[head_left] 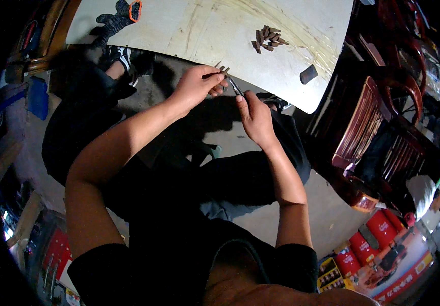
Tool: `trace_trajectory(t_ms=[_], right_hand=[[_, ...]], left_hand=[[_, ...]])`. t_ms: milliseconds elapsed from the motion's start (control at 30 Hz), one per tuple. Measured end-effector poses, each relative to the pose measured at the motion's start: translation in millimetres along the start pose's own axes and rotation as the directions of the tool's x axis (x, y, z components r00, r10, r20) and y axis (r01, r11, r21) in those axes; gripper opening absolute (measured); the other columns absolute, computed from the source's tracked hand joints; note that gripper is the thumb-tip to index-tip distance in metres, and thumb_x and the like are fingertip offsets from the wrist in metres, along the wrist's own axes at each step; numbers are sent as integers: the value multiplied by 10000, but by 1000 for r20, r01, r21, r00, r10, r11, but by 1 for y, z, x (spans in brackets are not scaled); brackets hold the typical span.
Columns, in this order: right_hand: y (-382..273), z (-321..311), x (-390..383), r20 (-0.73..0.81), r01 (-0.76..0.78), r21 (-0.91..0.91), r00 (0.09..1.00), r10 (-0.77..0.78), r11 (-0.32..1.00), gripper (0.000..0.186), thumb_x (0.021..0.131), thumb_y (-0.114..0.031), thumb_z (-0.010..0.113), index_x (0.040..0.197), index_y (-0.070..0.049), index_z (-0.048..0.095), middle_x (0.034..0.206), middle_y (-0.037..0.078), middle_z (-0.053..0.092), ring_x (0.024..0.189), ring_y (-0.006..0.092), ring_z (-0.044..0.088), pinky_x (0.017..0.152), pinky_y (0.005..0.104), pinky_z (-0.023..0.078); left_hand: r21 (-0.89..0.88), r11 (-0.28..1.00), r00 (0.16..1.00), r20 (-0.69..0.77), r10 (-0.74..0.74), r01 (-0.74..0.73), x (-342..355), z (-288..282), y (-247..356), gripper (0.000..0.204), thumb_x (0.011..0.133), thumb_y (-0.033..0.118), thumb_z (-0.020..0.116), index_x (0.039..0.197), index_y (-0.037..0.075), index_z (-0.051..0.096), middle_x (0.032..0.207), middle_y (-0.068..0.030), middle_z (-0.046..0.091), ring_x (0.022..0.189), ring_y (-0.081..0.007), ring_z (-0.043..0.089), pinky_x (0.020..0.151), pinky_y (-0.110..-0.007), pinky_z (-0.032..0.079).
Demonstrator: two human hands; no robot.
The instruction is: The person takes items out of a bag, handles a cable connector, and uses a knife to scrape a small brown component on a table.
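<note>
The largest item before you is the pale surface (pixel 189 35), scuffed and streaked with yellowish marks toward its right side. At right, beside the surface, stands a dark reddish wooden chair (pixel 355 122) with a slatted section. Red containers (pixel 381 227) are grouped at the near right.

A dark grey knitted glove (pixel 117 21) with an orange edge lies on the surface at far left. Your left grip (pixel 199 84) and right grip (pixel 255 117) are raised just off the near edge of the surface, close together. Near the right corner of the surface, a dark flat piece (pixel 308 74) lies by itself.

Your right grip is closed on a slim tool (pixel 237 88), dark with a bright section, angled toward your left fingers. Your left grip pinches a small brown piece (pixel 223 68); whether the tool touches it cannot be determined. Similar brown pieces (pixel 268 36) lie in a loose pile on the surface, far and right of centre.
</note>
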State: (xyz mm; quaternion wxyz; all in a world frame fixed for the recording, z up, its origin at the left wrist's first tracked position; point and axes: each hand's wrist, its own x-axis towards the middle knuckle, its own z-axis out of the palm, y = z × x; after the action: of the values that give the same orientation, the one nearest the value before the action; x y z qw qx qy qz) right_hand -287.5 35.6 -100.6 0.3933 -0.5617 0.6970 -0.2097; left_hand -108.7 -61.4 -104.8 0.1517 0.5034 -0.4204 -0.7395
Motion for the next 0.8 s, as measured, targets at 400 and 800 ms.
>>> trace_trajectory(t_ms=[400,800], right_hand=[[-1,-3,0,-37,-8,5,999,9,1000,388,978,-352,532,837,9,522,617,225,538,588,433,551,520,457,420],[-15,-29,7,-282,164,272,956,-84,948,375,995,-297,519,813,29,547,615,139,551,539,216,508,548,358,420]], left_hand=[[81,996,999,-28,39,-37,2,9,10,268,972,179,571,1094,-54,624,906,-96,697,713,-127,660,637,-261,537],[791,383,677,53,734,-477,56,7,45,193,835,100,689,1026,72,696,889,-89,615,814,-246,612,723,-363,490]])
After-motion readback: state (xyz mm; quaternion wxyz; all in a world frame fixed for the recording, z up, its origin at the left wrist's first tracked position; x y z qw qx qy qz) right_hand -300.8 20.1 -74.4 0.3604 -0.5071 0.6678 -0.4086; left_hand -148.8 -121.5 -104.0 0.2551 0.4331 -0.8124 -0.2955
